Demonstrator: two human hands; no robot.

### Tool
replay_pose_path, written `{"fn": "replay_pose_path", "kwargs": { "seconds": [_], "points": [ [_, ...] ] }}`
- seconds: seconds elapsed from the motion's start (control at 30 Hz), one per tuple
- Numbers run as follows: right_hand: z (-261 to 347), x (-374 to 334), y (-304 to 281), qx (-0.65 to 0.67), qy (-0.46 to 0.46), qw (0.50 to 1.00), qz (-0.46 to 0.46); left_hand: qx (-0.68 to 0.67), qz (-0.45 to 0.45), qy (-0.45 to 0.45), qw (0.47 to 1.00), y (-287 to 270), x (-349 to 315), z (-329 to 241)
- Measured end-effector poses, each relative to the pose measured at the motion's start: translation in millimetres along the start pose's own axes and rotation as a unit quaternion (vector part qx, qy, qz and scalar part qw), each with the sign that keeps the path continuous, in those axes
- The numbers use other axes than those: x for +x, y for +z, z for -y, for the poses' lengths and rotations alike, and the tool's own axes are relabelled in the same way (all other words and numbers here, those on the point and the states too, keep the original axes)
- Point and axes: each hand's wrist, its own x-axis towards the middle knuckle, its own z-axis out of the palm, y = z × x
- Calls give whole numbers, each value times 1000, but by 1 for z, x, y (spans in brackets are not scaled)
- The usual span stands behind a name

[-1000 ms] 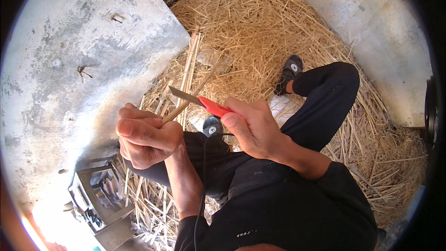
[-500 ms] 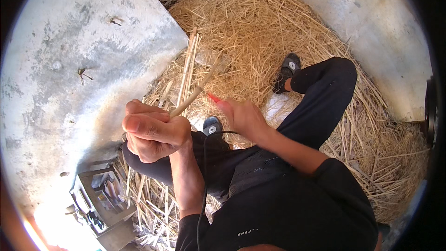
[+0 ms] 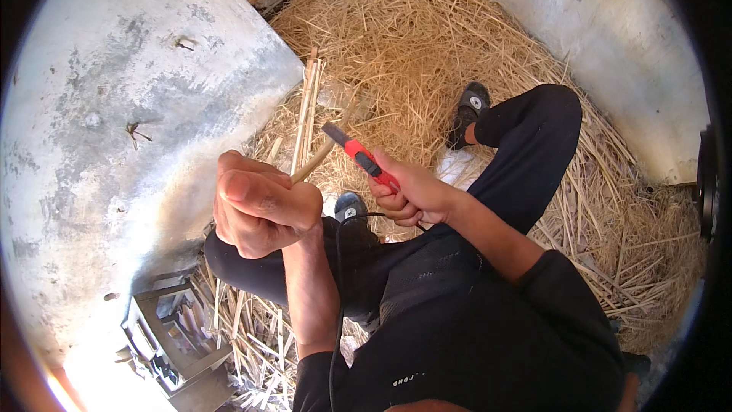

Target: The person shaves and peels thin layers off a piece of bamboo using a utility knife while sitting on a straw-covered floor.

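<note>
My left hand (image 3: 263, 202) is closed in a fist round a thin pale wooden stick (image 3: 314, 162), whose free end points up and away to the right. In my right hand (image 3: 415, 191) is a red utility knife (image 3: 371, 165) with a black slider. Its dark blade end slants up to the left, close to the stick; I cannot tell whether they touch. My right fingers wrap round the knife's handle. The stick's far end blends into the shavings behind it.
A heap of straw-coloured shavings (image 3: 396, 38) covers the floor ahead. Several long pale strips (image 3: 306, 111) lean beside the whitewashed wall (image 3: 152, 69) at left. A wooden box-like stand (image 3: 171, 336) sits at lower left. A black cable (image 3: 337, 313) runs down past my left forearm.
The knife has turned in my right hand, so its red body and blade end now show beside the stick. My left fist has shifted slightly to the right.
</note>
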Motion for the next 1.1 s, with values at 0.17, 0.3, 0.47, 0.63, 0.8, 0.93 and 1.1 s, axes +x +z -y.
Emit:
{"fn": "replay_pose_path", "kwargs": {
  "seconds": [0.17,0.3,0.47,0.63,0.8,0.93,1.1],
  "points": [
    [-2,-4,26,-180,-214,952,-126,-12,-11,-2,1000,-3,0,8],
    [-1,-5,51,-585,-482,598,-259,16,-18,-17,1000,-3,2,8],
    [-6,24,-4,-736,-380,446,-338,167,-30,-6,986,-4,-5,1],
    [22,-5,28,-119,-60,990,-48,75,-25,15,997,4,7,14],
    [13,-14,58,-385,-417,800,-197,65,-20,-37,997,-1,6,10],
    [-16,14,11,-691,-358,513,-362,51,-9,-23,998,6,1,-1],
    [16,15,1,-645,-326,612,-321,78,16,-3,997,6,3,4]
  ]
}}
